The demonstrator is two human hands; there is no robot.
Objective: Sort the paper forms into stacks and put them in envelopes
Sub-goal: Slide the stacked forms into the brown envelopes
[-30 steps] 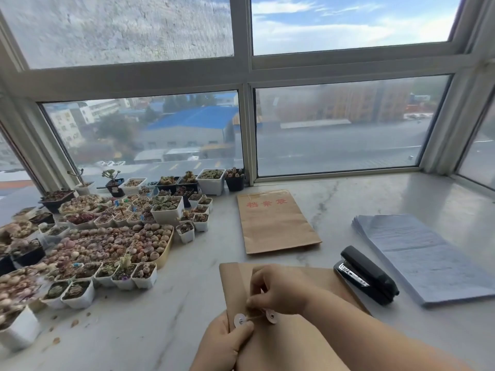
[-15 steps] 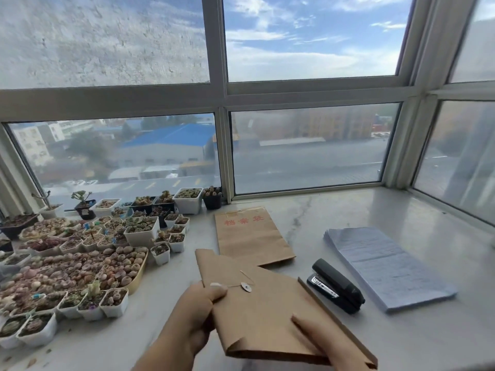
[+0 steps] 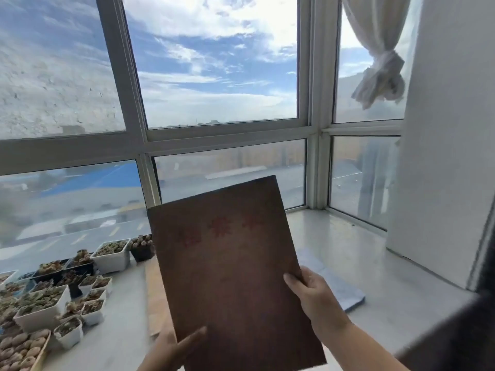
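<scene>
- The envelope (image 3: pixel 235 274) is up in the air, held near upright in front of the window (image 3: pixel 214 76), faint red print on the face toward the camera, top edge tipped toward 11 o'clock.
- Left hand (image 3: pixel 171 349) grips the bottom corner at 7 o'clock, thumb curled over the front face; its fingers are hidden behind the paper.
- Right hand (image 3: pixel 313 295) pinches the right edge at 4 o'clock, thumb on the front, fingers wrapped behind.
- The forms (image 3: pixel 337 287), a pale blue-white stack, lie flat on the sill (image 3: pixel 361 258) at 3 o'clock of the envelope, partly hidden behind it and the right hand.
- A second brown envelope (image 3: pixel 154 295) lies on the sill behind the held one, only a strip showing at 9 o'clock.
- Pots (image 3: pixel 53 295) of small succulents crowd the sill out at 9 o'clock.
- A tied curtain (image 3: pixel 380 70) hangs at 1 o'clock.
</scene>
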